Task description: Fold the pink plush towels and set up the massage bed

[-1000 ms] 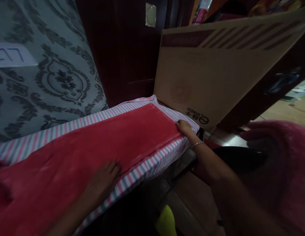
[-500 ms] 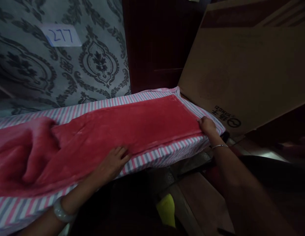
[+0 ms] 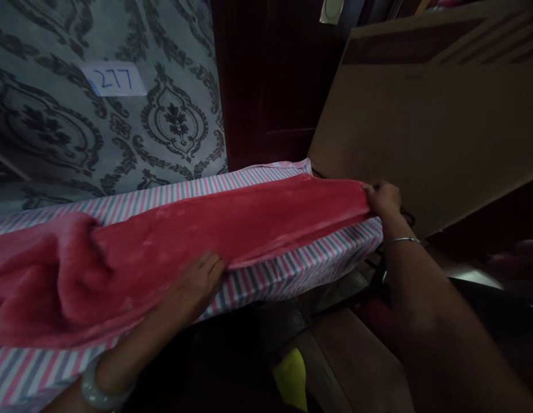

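Red fleece blanket stretched along a striped mattress, 2 hands on it.

At the far left the red blanket (image 3: 172, 246) is bunched into soft folds; rightward it flattens into a long plush band, its long axis running left to right along the pink, grey and white striped mattress (image 3: 287, 269) beneath it. The left hand (image 3: 195, 284) lies flat on the blanket's near edge, fingers spread and gripping nothing. At the right end the right hand (image 3: 382, 198) pinches the blanket's corner shut in its fingers and holds it lifted just above the mattress, in front of a leaning cardboard box (image 3: 425, 126). A paper label (image 3: 113, 79) on the wall reads 277.
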`<state>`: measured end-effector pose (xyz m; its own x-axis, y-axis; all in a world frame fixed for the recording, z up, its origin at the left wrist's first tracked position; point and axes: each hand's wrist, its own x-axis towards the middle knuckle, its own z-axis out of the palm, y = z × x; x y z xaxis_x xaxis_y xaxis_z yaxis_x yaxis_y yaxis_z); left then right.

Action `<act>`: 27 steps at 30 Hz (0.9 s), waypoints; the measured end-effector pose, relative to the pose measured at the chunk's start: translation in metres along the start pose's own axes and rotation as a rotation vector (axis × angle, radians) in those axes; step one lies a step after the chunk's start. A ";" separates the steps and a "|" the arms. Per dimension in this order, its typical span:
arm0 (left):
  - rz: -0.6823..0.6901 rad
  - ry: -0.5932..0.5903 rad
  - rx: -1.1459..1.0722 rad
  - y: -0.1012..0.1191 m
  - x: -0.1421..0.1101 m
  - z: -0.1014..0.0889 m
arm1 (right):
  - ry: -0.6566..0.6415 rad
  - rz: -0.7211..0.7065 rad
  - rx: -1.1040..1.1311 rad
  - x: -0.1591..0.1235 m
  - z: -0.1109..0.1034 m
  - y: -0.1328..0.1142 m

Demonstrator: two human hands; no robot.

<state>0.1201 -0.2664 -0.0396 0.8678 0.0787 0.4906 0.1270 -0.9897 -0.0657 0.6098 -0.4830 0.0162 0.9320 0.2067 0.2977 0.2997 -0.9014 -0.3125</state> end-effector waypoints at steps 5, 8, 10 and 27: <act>0.088 -0.167 -0.063 0.029 -0.012 0.020 | -0.197 0.033 -0.149 -0.013 0.010 0.023; 0.053 -0.257 -0.180 0.031 -0.019 0.024 | -0.297 0.025 -0.161 -0.027 0.030 0.033; -0.022 -0.298 -0.290 0.021 -0.012 0.020 | -0.337 0.037 -0.148 -0.029 0.039 0.035; -0.368 -0.415 -0.320 -0.090 0.331 0.133 | -0.269 0.214 -0.017 -0.045 0.053 0.031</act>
<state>0.4599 -0.1356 0.0132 0.9167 0.3965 0.0496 0.3583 -0.8705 0.3373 0.5879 -0.5001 -0.0544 0.9944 0.1032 -0.0219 0.0904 -0.9408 -0.3265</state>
